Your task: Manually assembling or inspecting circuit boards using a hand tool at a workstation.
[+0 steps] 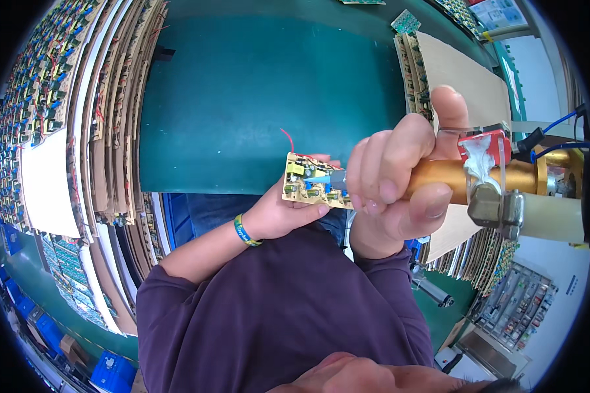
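Note:
My left hand (283, 213) holds a small yellow circuit board (311, 183) from below; the board carries several blue and green parts and a thin red wire at its upper edge. My right hand (400, 177) grips a brass-coloured dispensing gun (498, 177), thumb raised. The gun's blue pointed nozzle (318, 179) touches the top face of the board. A red block wrapped in white stuff sits on the gun's body, with blue hoses leading off to the right. A green wristband is on my left wrist.
A green table mat (262, 98) lies behind the hands. Stacks of cardboard sheets loaded with circuit boards (52, 111) stand at the left. More cardboard stacks (459, 78) rise at the right. Blue bins (111, 373) sit low at the left.

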Motion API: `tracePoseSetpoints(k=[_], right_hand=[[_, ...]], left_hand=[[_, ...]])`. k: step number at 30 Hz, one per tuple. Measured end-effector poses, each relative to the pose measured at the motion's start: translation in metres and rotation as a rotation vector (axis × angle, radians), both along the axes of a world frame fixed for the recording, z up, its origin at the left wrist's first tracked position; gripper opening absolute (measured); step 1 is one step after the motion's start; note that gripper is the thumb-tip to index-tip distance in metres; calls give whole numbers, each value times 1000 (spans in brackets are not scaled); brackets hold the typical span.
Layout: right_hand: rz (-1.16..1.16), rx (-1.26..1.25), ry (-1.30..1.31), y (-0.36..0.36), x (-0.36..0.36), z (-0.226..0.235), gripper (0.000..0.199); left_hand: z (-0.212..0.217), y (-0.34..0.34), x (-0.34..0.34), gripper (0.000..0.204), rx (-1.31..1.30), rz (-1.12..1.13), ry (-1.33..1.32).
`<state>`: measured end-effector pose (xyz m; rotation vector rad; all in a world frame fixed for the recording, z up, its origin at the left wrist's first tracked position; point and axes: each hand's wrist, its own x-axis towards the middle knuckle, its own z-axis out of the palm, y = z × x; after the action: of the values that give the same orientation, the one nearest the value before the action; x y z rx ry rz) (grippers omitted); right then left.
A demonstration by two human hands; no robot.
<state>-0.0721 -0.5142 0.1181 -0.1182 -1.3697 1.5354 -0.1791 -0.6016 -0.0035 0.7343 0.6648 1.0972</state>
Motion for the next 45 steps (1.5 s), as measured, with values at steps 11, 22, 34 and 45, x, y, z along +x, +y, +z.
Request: tracePoseSetpoints(k=[11, 22, 34, 45], right_hand=[[46, 8, 14, 5, 12, -9, 54], [37, -4, 20, 3, 13, -10, 47], [-7, -4, -16, 3, 13, -3, 61], [32, 8, -1, 9, 27, -10, 51]], left_hand=[[-6, 3, -3, 70, 98, 72, -133], [-3, 2, -1, 71, 76, 60, -150], [-3, 2, -2, 70, 67, 63, -144], [-5, 5, -6, 70, 128, 133, -156]])
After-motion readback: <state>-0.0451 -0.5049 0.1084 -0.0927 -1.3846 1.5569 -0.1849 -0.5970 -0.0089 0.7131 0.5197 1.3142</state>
